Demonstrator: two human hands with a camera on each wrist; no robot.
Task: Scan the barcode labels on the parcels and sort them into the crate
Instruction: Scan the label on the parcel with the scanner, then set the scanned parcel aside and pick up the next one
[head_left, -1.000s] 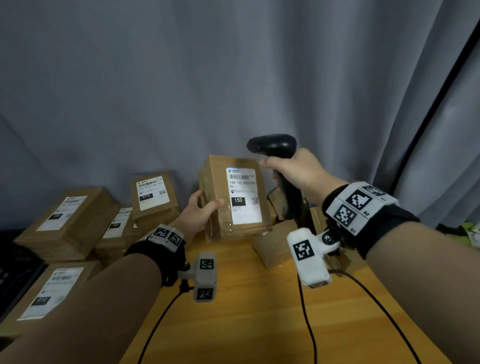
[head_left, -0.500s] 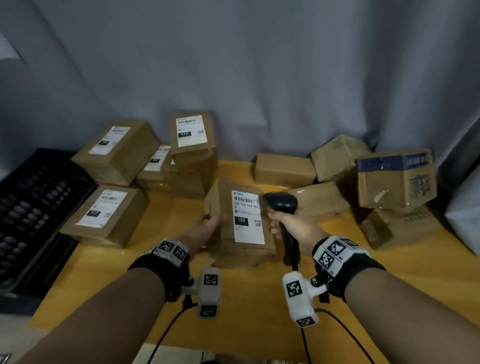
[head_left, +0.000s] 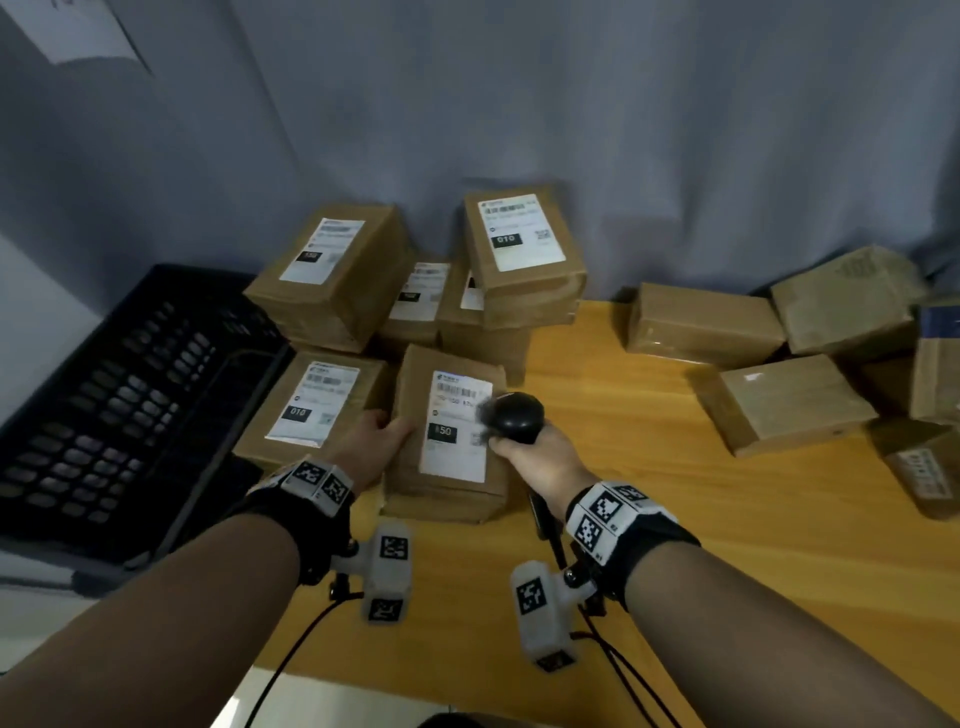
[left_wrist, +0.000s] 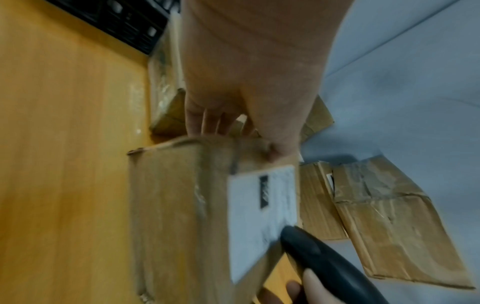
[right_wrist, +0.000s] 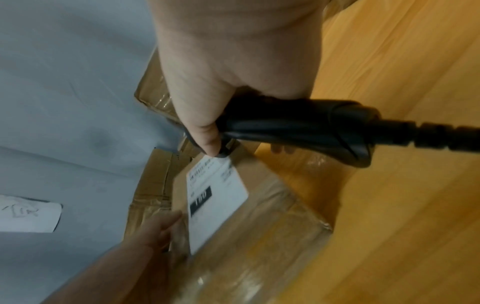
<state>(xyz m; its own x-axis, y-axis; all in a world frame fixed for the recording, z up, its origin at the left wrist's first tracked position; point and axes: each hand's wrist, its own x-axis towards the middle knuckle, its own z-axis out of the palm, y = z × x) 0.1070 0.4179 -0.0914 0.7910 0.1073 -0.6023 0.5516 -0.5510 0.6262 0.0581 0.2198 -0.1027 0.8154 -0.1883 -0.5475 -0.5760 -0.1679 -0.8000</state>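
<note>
A brown cardboard parcel with a white label reading 150 is tilted up off the wooden table. My left hand grips its left edge, thumb on the front and fingers behind. My right hand holds a black barcode scanner by the handle, its head just over the label's right side. The parcel and scanner also show in the left wrist view. A black slatted crate sits left of the table.
Several labelled parcels are stacked behind and left of the held one, one marked 010 on top. Unlabelled boxes lie at the right of the table. A grey curtain hangs behind. Cables trail from my wrists.
The parcel has come down and to the left, from held high and upright to low over the table beside the stack. The scanner moved with it and now sits over the label.
</note>
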